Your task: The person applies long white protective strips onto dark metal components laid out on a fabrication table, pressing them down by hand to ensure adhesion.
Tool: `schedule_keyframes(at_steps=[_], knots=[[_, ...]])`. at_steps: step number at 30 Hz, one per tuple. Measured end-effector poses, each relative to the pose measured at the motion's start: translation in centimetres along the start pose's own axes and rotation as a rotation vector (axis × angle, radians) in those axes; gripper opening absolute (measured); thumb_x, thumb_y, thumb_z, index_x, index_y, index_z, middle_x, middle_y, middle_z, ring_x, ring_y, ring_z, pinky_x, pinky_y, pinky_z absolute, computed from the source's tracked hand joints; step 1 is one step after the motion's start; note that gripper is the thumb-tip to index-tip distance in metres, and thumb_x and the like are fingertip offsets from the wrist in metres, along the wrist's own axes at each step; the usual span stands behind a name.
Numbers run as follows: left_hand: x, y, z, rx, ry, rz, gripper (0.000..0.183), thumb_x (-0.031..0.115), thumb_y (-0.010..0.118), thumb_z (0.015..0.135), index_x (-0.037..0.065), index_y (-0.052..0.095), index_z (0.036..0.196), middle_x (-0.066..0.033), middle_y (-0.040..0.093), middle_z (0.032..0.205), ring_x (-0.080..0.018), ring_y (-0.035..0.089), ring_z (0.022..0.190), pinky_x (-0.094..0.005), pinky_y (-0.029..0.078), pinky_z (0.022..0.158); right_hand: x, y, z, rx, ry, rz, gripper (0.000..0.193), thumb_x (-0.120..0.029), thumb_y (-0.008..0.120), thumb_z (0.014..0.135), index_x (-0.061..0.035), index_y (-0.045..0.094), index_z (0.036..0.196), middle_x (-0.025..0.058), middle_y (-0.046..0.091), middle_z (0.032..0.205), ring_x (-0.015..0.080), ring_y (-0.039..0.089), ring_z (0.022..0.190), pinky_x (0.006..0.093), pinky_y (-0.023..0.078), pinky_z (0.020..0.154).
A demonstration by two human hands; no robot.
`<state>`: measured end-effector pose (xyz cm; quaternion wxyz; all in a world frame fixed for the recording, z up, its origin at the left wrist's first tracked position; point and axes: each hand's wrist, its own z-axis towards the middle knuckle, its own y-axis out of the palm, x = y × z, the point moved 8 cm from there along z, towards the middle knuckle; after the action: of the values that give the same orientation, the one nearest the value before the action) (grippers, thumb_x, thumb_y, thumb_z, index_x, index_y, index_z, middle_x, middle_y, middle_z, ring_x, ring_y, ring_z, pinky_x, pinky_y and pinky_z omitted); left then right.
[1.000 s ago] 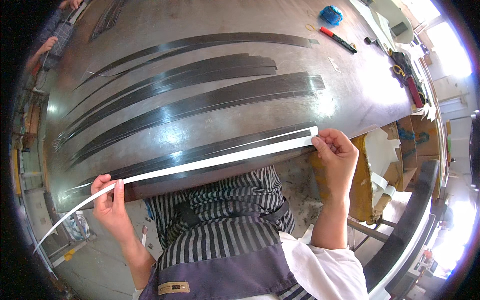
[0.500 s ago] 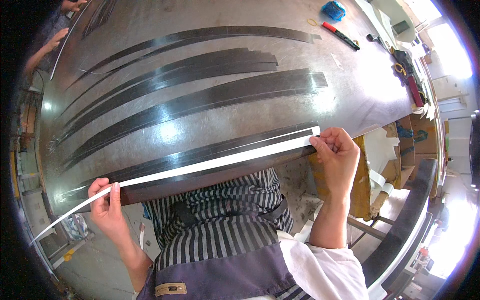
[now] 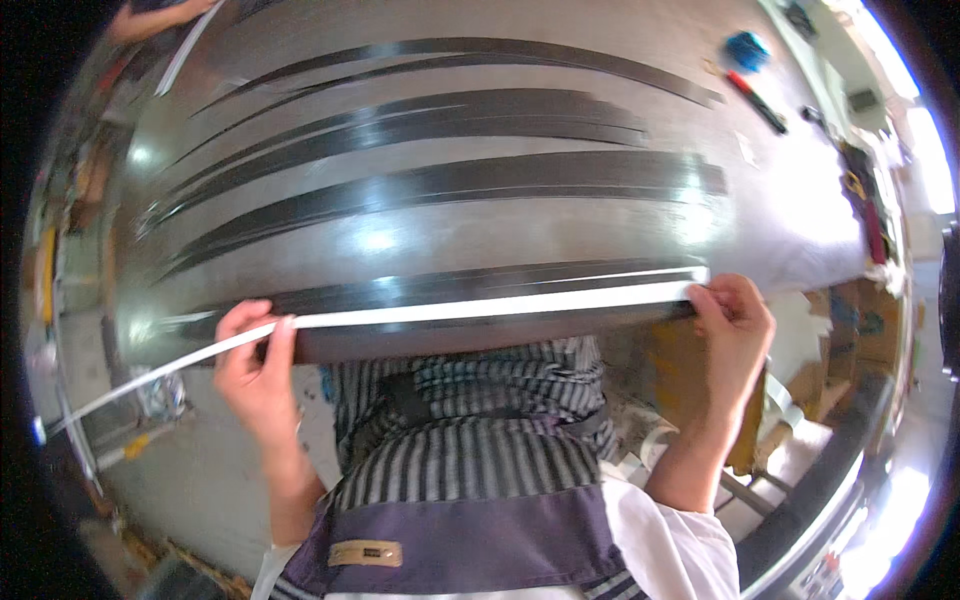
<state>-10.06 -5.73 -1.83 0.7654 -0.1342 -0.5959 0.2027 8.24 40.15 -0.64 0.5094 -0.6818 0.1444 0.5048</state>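
A long white strip (image 3: 480,307) stretches along the near edge of the metal table, over a bundle of dark strips (image 3: 450,284). My left hand (image 3: 258,365) pinches it between thumb and fingers, and its loose end hangs past the table's left edge. At the strip's right end, my right hand (image 3: 735,318) is closed with thumb and fingertips on it. A thinner white piece shows just above it near the right hand. Both hands are at the table's front edge, level with my striped apron (image 3: 470,440).
More dark strips (image 3: 470,183) lie in curved bundles across the table (image 3: 560,228). Toward the far right are a red-and-black marker (image 3: 757,101), a blue wrapped bundle (image 3: 747,51) and scissors (image 3: 855,184). Another person's arm (image 3: 165,20) reaches in at the far left, beside a white strip (image 3: 188,50).
My view has turned, so table and hands appear shifted to the right. Both hands keep hold of the white strip, which now looks more level.
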Motion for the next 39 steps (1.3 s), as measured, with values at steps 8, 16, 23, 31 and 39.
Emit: schedule_keyframes(at_steps=[8, 16, 23, 31, 39], knots=[[1.0, 0.1, 0.1, 0.027, 0.115, 0.030, 0.013, -0.001, 0.079, 0.074, 0.000, 0.072, 0.085, -0.0088, 0.066, 0.101, -0.0160, 0.064, 0.087, -0.0269, 0.049, 0.075, 0.7, -0.1, 0.0, -0.015, -0.050, -0.053, 0.010, -0.003, 0.074, 0.085, -0.0044, 0.065, 0.089, -0.0052, 0.056, 0.072, 0.0016, 0.043, 0.059, 0.0185, 0.032, 0.051], [1.6, 0.0, 0.3, -0.026, 0.231, 0.044, 0.014, -0.006, 0.077, 0.075, -0.003, 0.069, 0.086, -0.0110, 0.064, 0.104, -0.0161, 0.063, 0.087, -0.0276, 0.050, 0.076, 0.6, 0.0, 0.1, -0.039, -0.108, -0.090, 0.014, -0.005, 0.073, 0.087, -0.0047, 0.060, 0.082, -0.0055, 0.048, 0.067, 0.0022, 0.038, 0.058, 0.0192, 0.028, 0.051], [2.2, 0.4, 0.0, 0.010, 0.247, 0.151, 0.017, -0.006, 0.077, 0.072, -0.003, 0.066, 0.084, -0.0106, 0.064, 0.105, -0.0165, 0.064, 0.084, -0.0288, 0.050, 0.076, -2.1, 0.2, 0.0, 0.010, -0.305, -0.492, 0.020, -0.004, 0.075, 0.081, -0.0036, 0.057, 0.089, 0.0009, 0.052, 0.079, 0.0121, 0.042, 0.066, 0.0275, 0.039, 0.058], [2.5, 0.7, 0.0, 0.040, 0.268, 0.147, 0.021, -0.004, 0.078, 0.072, -0.003, 0.064, 0.087, -0.0091, 0.064, 0.105, -0.0180, 0.065, 0.080, -0.0300, 0.051, 0.073, -11.9, 11.5, -7.5, -0.352, -0.719, -0.154, 0.037, 0.001, 0.074, 0.076, -0.0074, 0.069, 0.111, 0.0076, 0.059, 0.091, 0.0210, 0.062, 0.079, 0.0300, 0.052, 0.067], [3.1, -0.4, 0.0, 0.050, 0.325, 0.149, 0.021, 0.002, 0.081, 0.072, 0.003, 0.069, 0.089, -0.0140, 0.058, 0.115, -0.0190, 0.062, 0.092, -0.0291, 0.051, 0.073, -17.7, 21.7, -16.4, -0.668, -1.147, -0.183, 0.042, -0.013, 0.083, 0.066, -0.0103, 0.073, 0.107, 0.0059, 0.056, 0.091, 0.0216, 0.060, 0.075, 0.0338, 0.051, 0.061]])
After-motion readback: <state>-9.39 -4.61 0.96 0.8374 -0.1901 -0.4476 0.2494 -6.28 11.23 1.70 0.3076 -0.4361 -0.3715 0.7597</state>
